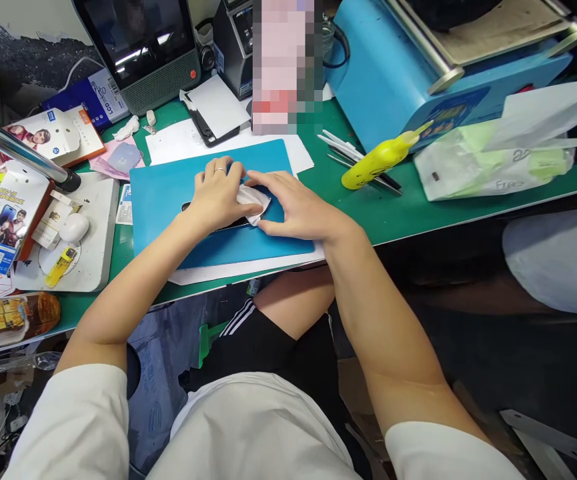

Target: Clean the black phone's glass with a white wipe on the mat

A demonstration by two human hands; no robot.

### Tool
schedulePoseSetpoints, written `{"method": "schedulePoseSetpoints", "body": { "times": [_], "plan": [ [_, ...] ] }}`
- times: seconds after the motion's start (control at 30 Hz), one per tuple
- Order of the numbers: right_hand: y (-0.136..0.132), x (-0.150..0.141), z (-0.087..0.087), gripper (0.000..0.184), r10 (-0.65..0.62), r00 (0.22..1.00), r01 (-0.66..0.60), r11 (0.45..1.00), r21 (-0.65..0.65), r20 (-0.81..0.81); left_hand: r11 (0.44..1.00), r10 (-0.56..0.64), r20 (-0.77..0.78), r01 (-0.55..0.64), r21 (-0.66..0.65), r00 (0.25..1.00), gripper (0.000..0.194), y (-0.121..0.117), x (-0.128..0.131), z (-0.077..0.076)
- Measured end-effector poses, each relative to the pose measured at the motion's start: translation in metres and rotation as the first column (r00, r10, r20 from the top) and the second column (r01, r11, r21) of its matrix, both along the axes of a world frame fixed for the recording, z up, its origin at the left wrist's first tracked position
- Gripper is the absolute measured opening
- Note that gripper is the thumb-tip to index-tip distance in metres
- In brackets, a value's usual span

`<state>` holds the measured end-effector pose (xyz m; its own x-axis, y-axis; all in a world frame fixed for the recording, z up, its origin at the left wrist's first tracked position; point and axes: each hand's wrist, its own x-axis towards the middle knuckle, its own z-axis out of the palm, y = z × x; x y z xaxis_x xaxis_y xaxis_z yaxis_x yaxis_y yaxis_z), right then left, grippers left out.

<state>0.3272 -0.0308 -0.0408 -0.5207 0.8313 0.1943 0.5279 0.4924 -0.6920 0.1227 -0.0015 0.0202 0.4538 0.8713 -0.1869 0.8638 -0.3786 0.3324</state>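
My left hand point(219, 193), with a ring on one finger, lies bent over a dark, flat phone point(233, 225) on the blue mat point(158, 230). Its thumb presses a crumpled white tissue point(255, 198) against the phone. From the other side, my right hand point(298, 205) curves its thumb and fingers around the phone's right end, close to the tissue. Most of the phone is hidden by the hands and tissue, and only its left corner and near edge show.
White paper point(208, 272) sticks out beneath the mat. Behind are a black phone frame point(208, 130) and a screen device point(141, 47). To the right stand a yellow squeeze bottle point(381, 162), a tissue pack point(498, 167) and a blue machine point(383, 73). Boxes point(5, 220) crowd the left.
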Motion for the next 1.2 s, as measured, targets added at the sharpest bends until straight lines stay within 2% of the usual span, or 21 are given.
{"method": "schedulePoseSetpoints", "body": {
  "times": [0.27, 0.33, 0.53, 0.6, 0.9, 0.97, 1.2],
  "plan": [
    [-0.001, 0.000, 0.001, 0.094, 0.001, 1.000, -0.001, 1.000, -0.016, 0.013, 0.997, 0.075, -0.065, -0.075, -0.003, 0.995, 0.070, -0.001, -0.042, 0.000],
    [-0.001, 0.001, 0.001, 0.094, 0.003, 1.000, -0.003, 1.000, -0.021, 0.015, 0.997, 0.073, -0.054, -0.073, -0.004, 0.996, 0.073, -0.001, -0.039, -0.002],
    [0.001, 0.002, -0.002, 0.095, 0.005, 1.000, -0.005, 1.000, 0.007, 0.001, 1.000, -0.001, 0.014, 0.001, -0.005, 1.000, 0.073, -0.004, -0.002, -0.010],
    [0.001, 0.002, -0.003, 0.095, -0.001, 1.000, 0.001, 1.000, 0.003, 0.001, 1.000, -0.006, 0.014, 0.006, -0.009, 1.000, 0.072, -0.006, 0.001, -0.010],
    [-0.001, 0.002, 0.001, 0.098, 0.013, 1.000, -0.013, 1.000, -0.018, -0.004, 0.997, 0.076, -0.057, -0.076, 0.000, 0.996, 0.073, -0.008, -0.042, 0.000],
    [-0.001, 0.002, 0.001, 0.098, 0.014, 1.000, -0.014, 1.000, -0.017, -0.003, 0.998, 0.063, -0.053, -0.063, 0.004, 0.997, 0.072, -0.010, -0.037, -0.001],
    [0.001, 0.003, -0.005, 0.097, 0.013, 1.000, -0.013, 1.000, 0.008, -0.002, 1.000, 0.017, 0.001, -0.017, 0.001, 1.000, 0.074, -0.010, 0.007, -0.011]
  ]
}}
